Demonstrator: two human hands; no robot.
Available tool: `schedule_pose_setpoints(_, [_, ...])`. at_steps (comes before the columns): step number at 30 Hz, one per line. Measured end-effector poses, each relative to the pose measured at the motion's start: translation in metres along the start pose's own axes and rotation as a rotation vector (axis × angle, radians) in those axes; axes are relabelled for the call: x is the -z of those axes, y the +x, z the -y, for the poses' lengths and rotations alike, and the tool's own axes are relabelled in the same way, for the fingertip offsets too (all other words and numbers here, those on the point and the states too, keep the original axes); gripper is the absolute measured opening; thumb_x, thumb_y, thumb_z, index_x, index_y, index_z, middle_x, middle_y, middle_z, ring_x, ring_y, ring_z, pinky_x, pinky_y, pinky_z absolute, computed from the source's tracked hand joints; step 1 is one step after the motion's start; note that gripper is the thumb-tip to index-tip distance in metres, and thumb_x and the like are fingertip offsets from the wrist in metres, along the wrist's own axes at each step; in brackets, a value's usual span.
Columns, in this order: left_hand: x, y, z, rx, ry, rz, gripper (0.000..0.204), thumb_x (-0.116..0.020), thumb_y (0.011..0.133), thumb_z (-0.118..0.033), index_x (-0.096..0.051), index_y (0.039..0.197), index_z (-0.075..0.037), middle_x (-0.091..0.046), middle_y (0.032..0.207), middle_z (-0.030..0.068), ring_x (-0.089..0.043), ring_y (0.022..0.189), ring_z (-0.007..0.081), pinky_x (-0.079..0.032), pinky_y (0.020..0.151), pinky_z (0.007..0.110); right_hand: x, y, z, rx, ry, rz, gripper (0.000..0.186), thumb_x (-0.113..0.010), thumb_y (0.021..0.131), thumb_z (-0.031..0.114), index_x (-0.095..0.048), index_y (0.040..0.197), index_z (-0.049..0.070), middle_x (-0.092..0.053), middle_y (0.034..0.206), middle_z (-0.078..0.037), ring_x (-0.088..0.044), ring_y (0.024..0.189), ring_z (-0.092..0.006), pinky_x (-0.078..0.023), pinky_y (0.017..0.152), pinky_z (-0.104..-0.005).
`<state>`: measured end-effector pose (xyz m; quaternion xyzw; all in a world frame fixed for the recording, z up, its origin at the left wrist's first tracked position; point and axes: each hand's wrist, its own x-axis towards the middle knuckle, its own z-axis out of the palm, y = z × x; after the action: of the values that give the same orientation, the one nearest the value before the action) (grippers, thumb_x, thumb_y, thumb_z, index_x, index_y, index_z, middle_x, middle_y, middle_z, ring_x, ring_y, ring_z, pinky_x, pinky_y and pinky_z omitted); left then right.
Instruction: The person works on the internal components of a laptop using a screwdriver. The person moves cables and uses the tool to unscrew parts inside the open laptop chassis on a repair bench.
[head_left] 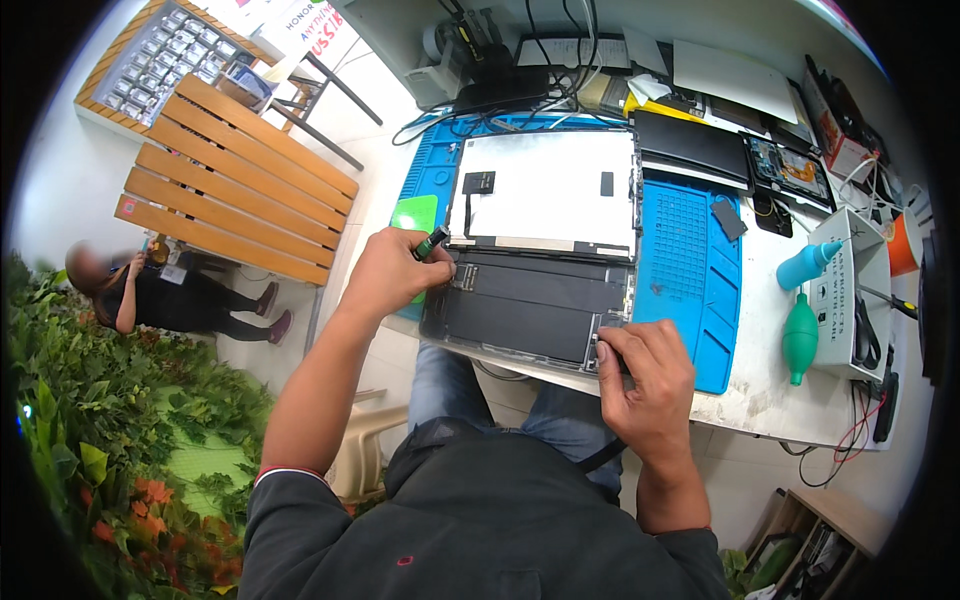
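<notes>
An opened tablet lies in front of me: its black-battery body (535, 300) is nearest, and the white-backed screen panel (550, 190) lies beyond it. My left hand (393, 268) is closed round a small screwdriver (432, 243) with a dark green and black handle, over the body's left edge. Its tip is hard to make out. At the body's near right corner, my right hand (652, 375) has its thumb and fingers pinched together, touching the corner. What sits between those fingertips is hidden.
Under the tablet is a blue repair mat (680, 260). A green card (415, 212) lies left of the panel. To the right stand a teal bottle (805, 265), a green air blower (799, 340) and a white box (845, 300). Cables (570, 75) hang behind. A person (165, 290) stands far left.
</notes>
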<state>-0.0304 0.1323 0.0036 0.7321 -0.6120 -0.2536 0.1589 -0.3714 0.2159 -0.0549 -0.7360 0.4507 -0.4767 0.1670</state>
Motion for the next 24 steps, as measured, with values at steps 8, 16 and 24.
schedule_pose_setpoints(8, [-0.007,-0.014,-0.044,0.117,0.266,-0.087,0.025,-0.085,0.078,-0.025,-0.086,0.091,-0.003,-0.078,0.079,0.0175,-0.077,0.076,0.0257,-0.06,0.077,0.037,0.005,-0.003,-0.004,-0.003,0.054,-0.004,0.019,-0.082,0.089,0.0,-0.078,0.107,0.0,-0.074,0.099,-0.012,-0.066,0.088,-0.0319,-0.054,0.077,-0.043])
schedule_pose_setpoints(16, [-0.018,-0.018,-0.062,0.051,0.529,-0.146,0.027,-0.083,0.076,-0.026,-0.085,0.09,-0.004,-0.079,0.086,0.0252,-0.078,0.085,0.0426,-0.063,0.084,0.047,0.007,-0.004,-0.005,-0.002,0.097,0.002,0.018,-0.082,0.09,0.002,-0.076,0.107,0.0,-0.072,0.099,-0.013,-0.065,0.088,-0.033,-0.053,0.078,-0.0444])
schedule_pose_setpoints(24, [-0.027,-0.014,-0.076,0.086,0.659,-0.082,0.026,-0.083,0.08,-0.022,-0.085,0.094,0.0,-0.081,0.098,0.0246,-0.079,0.098,0.0428,-0.064,0.092,0.049,0.007,-0.005,-0.006,-0.002,0.078,0.011,0.018,-0.081,0.091,0.004,-0.076,0.108,-0.001,-0.071,0.1,-0.013,-0.064,0.089,-0.034,-0.052,0.079,-0.0454])
